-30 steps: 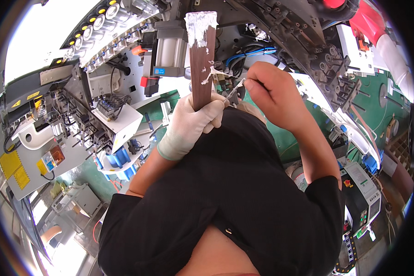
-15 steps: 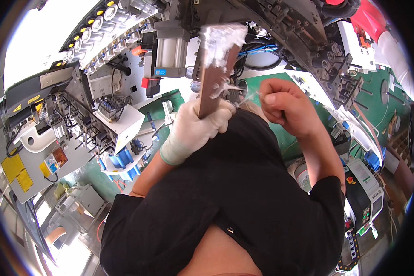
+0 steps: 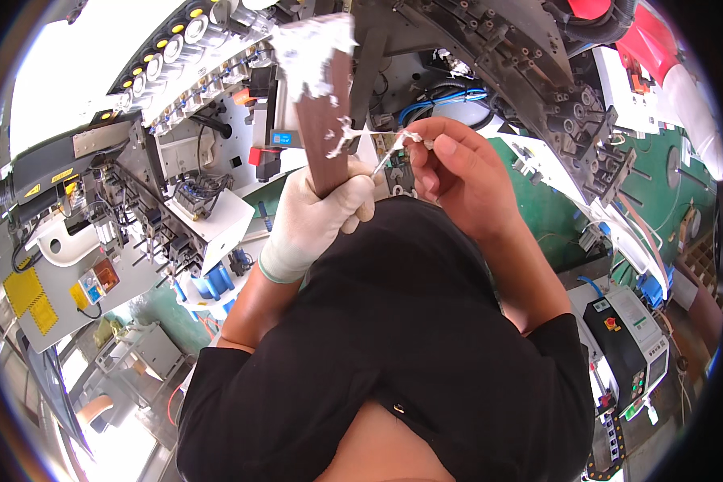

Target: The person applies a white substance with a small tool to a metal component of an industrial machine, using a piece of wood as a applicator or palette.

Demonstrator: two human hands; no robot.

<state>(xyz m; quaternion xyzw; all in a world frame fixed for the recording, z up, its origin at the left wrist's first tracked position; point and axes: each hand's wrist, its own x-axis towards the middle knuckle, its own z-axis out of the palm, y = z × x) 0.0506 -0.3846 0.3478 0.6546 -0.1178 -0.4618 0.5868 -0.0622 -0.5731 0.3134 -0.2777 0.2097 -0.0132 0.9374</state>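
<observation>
My left hand (image 3: 321, 209), in a white knit glove, is closed round the lower end of a flat brown bar (image 3: 323, 153). The bar stands tilted upward, its top end coated with white, ragged, paste-like or fibrous material (image 3: 313, 48). My bare right hand (image 3: 462, 165) is just right of the bar, thumb and fingers pinched on a white strand (image 3: 377, 132) that stretches across to the bar's side. A thin greyish stick-like piece (image 3: 390, 153) slants between the glove and my right fingertips; I cannot tell which hand holds it.
Dark machine frames (image 3: 490, 56) rise ahead with blue cables (image 3: 442, 103). At the left is a row of glass-like cylinders (image 3: 169, 52) and a grey bench with yellow-marked patches (image 3: 28, 293). A black-and-white control box (image 3: 631, 337) stands at the right.
My left hand and the bar have moved left, the bar now leaning left. My right hand has moved left and slightly down, with the white strand now longer between its fingers and the bar.
</observation>
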